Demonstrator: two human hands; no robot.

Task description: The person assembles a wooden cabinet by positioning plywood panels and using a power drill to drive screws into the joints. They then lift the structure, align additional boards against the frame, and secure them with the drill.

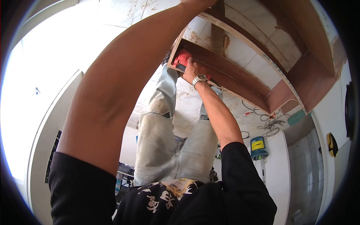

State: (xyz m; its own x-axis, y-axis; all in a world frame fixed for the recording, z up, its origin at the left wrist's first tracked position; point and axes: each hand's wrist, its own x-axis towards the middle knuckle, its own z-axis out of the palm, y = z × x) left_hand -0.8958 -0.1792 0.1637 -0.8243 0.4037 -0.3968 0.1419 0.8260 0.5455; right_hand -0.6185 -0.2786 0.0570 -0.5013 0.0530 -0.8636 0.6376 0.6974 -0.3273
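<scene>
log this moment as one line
right hand: gripping red tool | red tool: at wooden frame corner | left hand: at picture's top edge, mostly cut off

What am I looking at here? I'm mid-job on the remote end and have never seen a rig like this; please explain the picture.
There is no machine: a person works with two bare hands. The one picture comes from a camera worn on the head, looking forward and down, so you see the wearer's own black shirt and pale jeans.

The right hand, with a watch at the wrist, has its grip on a red tool at one end of a wooden frame; its exact type is unclear. The left hand is mostly cut off at the top edge, so I can't tell what it holds.

Below is a pale tiled floor with brown debris in places and loose cables.
</scene>
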